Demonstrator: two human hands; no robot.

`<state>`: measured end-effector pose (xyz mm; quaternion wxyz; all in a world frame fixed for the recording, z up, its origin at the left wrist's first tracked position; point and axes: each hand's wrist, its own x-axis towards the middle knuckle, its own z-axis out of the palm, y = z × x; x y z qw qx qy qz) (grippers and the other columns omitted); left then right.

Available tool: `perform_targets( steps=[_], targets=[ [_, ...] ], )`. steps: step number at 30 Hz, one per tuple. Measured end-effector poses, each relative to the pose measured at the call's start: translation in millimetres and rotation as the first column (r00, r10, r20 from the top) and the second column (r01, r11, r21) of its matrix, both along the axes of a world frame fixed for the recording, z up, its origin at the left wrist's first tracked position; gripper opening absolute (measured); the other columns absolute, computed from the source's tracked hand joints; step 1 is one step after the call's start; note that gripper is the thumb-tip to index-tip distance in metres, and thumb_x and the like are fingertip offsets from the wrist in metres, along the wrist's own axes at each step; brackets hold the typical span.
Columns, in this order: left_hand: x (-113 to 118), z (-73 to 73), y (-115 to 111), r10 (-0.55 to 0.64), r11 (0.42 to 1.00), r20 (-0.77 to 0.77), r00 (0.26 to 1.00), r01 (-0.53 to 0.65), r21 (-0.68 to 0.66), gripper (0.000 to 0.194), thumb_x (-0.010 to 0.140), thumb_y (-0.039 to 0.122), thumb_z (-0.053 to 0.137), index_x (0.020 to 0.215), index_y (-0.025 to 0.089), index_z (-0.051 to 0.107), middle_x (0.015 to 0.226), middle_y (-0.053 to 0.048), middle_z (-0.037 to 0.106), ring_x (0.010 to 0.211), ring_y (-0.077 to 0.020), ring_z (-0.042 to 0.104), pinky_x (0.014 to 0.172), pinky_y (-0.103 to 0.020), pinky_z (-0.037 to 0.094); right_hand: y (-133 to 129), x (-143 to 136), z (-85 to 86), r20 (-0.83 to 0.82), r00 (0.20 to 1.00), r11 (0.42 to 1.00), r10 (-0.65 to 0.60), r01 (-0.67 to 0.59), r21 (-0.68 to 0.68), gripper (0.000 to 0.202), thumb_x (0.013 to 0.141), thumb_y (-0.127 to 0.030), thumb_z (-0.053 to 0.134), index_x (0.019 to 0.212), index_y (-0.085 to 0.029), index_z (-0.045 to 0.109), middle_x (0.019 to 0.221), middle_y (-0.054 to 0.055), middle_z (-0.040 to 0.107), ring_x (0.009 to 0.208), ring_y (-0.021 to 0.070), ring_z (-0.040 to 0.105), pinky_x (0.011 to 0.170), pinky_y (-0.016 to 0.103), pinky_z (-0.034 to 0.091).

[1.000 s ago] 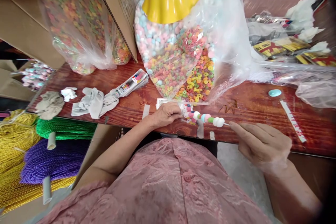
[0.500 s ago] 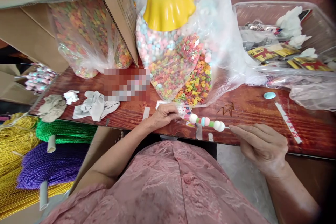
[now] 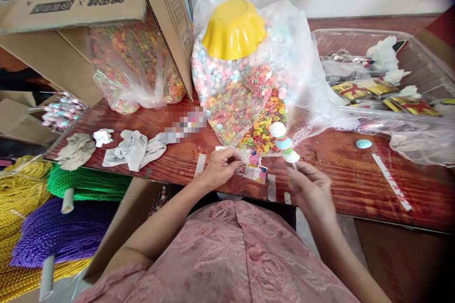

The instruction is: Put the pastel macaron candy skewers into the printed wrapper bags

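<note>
My left hand point(image 3: 224, 166) pinches the edge of a small clear plastic bag point(image 3: 253, 170) with a colourful print, by the table's front edge. My right hand point(image 3: 314, 184) has its fingers closed round the lower end of a candy skewer point(image 3: 283, 143), which leans slightly left, its top pointing away from me. White, light-blue and green pieces are threaded on it, blurred by motion. The skewer is apart from the bag. Just beyond it lies an open bag of ring-shaped candies point(image 3: 268, 125), orange, yellow and green.
Behind stands a big bag of pastel marshmallows point(image 3: 218, 73) under a yellow bowl point(image 3: 234, 28). A cardboard box point(image 3: 117, 9) is at left, a clear tray point(image 3: 369, 109) at right. Gloves point(image 3: 135, 150) and a light-blue piece point(image 3: 363, 144) lie on the table. Coloured cord bundles point(image 3: 67, 227) sit lower left.
My right hand has moved left with the skewer and turned it from pointing left to nearly upright, away from the bag. My left hand still pinches the bag. The view has tilted up.
</note>
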<state>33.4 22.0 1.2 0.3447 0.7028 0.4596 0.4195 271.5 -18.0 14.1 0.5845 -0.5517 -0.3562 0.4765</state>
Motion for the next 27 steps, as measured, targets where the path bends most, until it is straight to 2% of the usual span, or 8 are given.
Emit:
perform_targets(
  steps=[3, 6, 8, 10, 14, 17, 22, 27],
  targets=[
    [4, 3.3, -3, -0.016, 0.994, 0.009, 1.0, 0.015, 0.104, 0.01, 0.085, 0.023, 0.067, 0.078, 0.016, 0.067, 0.069, 0.0, 0.065, 0.062, -0.0101, 0.056, 0.061, -0.022, 0.045, 14, -42, 5.3, -0.187, 0.976, 0.99, 0.115, -0.128, -0.06, 0.03, 0.056, -0.034, 0.085, 0.08, -0.018, 0.075, 0.065, -0.001, 0.066, 0.042, 0.0028, 0.034, 0.039, 0.019, 0.025],
    [2, 5.7, -4, -0.056, 0.976, -0.005, 0.998, 0.056, 0.212, 0.01, 0.09, 0.022, 0.063, 0.088, 0.017, 0.071, 0.076, -0.003, 0.069, 0.068, -0.0118, 0.062, 0.065, -0.024, 0.048, 27, -60, 6.1, -0.193, 0.965, 0.976, 0.18, -0.199, -0.086, 0.025, 0.056, -0.033, 0.083, 0.073, -0.017, 0.074, 0.056, -0.004, 0.059, 0.04, 0.002, 0.028, 0.037, 0.019, 0.019],
    [-1, 5.2, -3, -0.069, 0.964, -0.021, 0.997, 0.072, 0.255, 0.013, 0.092, 0.022, 0.061, 0.091, 0.018, 0.073, 0.079, -0.005, 0.071, 0.071, -0.0132, 0.064, 0.066, -0.025, 0.05, 32, -61, 5.2, -0.157, 0.961, 0.966, 0.227, -0.242, -0.085, 0.021, 0.059, -0.033, 0.081, 0.07, -0.017, 0.073, 0.052, -0.004, 0.057, 0.04, 0.0036, 0.032, 0.037, 0.019, 0.023],
    [-5, 3.3, -2, -0.066, 0.959, -0.03, 0.997, 0.071, 0.274, 0.015, 0.093, 0.022, 0.06, 0.091, 0.018, 0.074, 0.082, -0.007, 0.072, 0.074, -0.0144, 0.066, 0.068, -0.026, 0.051, 34, -59, 6.2, -0.122, 0.961, 0.963, 0.247, -0.258, -0.084, 0.019, 0.062, -0.034, 0.08, 0.071, -0.018, 0.073, 0.054, -0.003, 0.06, 0.045, 0.0068, 0.043, 0.041, 0.02, 0.034],
    [-8, -0.8, -1, -0.036, 0.965, -0.005, 0.999, 0.036, 0.26, 0.015, 0.092, 0.022, 0.06, 0.089, 0.016, 0.074, 0.082, -0.008, 0.072, 0.075, -0.015, 0.067, 0.069, -0.027, 0.052, 33, -54, 15.1, -0.131, 0.969, 0.97, 0.208, -0.221, -0.1, 0.024, 0.06, -0.037, 0.083, 0.073, -0.019, 0.076, 0.069, 0.002, 0.071, 0.057, 0.0131, 0.059, 0.054, 0.026, 0.049],
    [-8, -2.9, -1, -0.015, 0.968, 0.02, 1.0, 0.01, 0.25, 0.011, 0.09, 0.021, 0.063, 0.085, 0.017, 0.073, 0.077, -0.006, 0.071, 0.071, -0.0139, 0.066, 0.067, -0.025, 0.051, 29, -53, 17.6, -0.129, 0.97, 0.971, 0.206, -0.219, -0.094, 0.021, 0.06, -0.036, 0.083, 0.072, -0.02, 0.076, 0.067, 0.001, 0.07, 0.055, 0.0116, 0.056, 0.054, 0.025, 0.047],
    [-6, -6.2, 0, -0.013, 0.965, 0.032, 0.999, 0.004, 0.263, 0.008, 0.087, 0.02, 0.067, 0.082, 0.017, 0.072, 0.074, -0.004, 0.071, 0.069, -0.0126, 0.065, 0.065, -0.024, 0.05, 27, -52, 7.3, -0.056, 0.971, 0.967, 0.233, -0.238, -0.095, 0.017, 0.064, -0.032, 0.082, 0.075, -0.019, 0.076, 0.066, -0.002, 0.066, 0.053, 0.0072, 0.049, 0.054, 0.022, 0.042],
    [-6, -7.0, 0, -0.035, 0.96, 0.037, 0.999, 0.024, 0.279, 0.006, 0.086, 0.017, 0.068, 0.082, 0.017, 0.072, 0.074, -0.003, 0.07, 0.068, -0.0118, 0.064, 0.065, -0.022, 0.049, 29, -51, 3.0, 0.124, 0.951, 0.957, 0.285, -0.273, -0.101, 0.02, 0.07, -0.035, 0.074, 0.067, -0.016, 0.069, 0.06, -0.003, 0.058, 0.055, 0.0086, 0.045, 0.053, 0.022, 0.037]
  ],
)
